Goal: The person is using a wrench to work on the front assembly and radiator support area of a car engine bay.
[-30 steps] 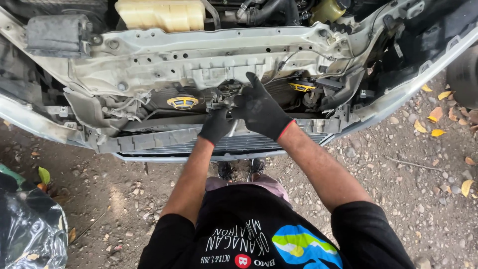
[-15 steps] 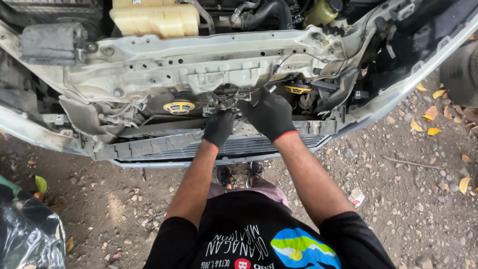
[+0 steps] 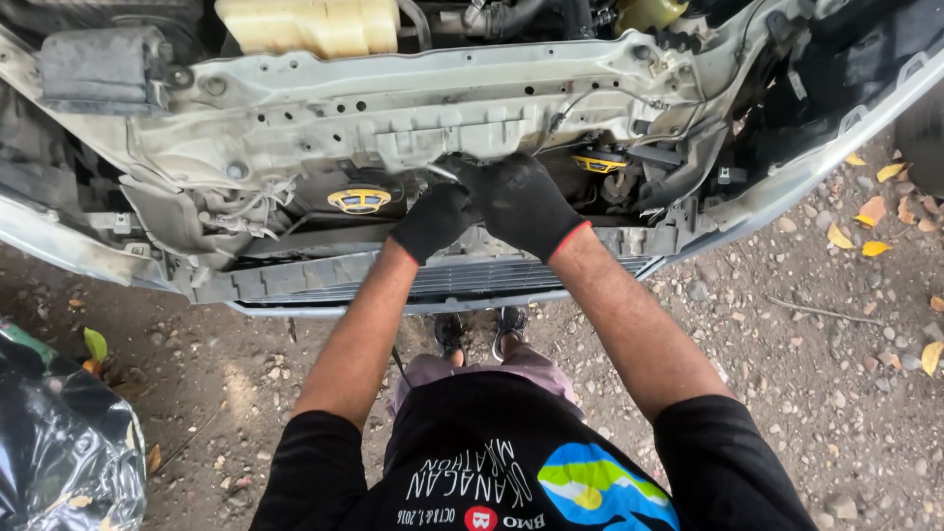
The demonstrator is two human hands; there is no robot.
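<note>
Both my hands wear black gloves and reach into the stripped front of a car. My left hand [image 3: 433, 221] is curled against the underside of the grey metal front support panel [image 3: 393, 108], fingers closed on something I cannot make out. My right hand [image 3: 521, 202] lies over the same spot beside it, fingers bent down onto a part under the panel. A thin shiny metal piece [image 3: 442, 173] pokes out just above my left hand. Two round yellow-rimmed horns [image 3: 359, 200] [image 3: 601, 161] sit to either side of my hands.
A finned radiator or condenser edge [image 3: 472, 280] runs below my wrists. A cream plastic reservoir [image 3: 310, 25] sits at the top. A black plastic bag [image 3: 59, 442] lies at the lower left. Gravel ground with yellow leaves [image 3: 865, 221] spreads to the right.
My right hand was raised with fingers spread; it has dropped and closed onto the spot under the panel next to my left hand. The view has shifted slightly.
</note>
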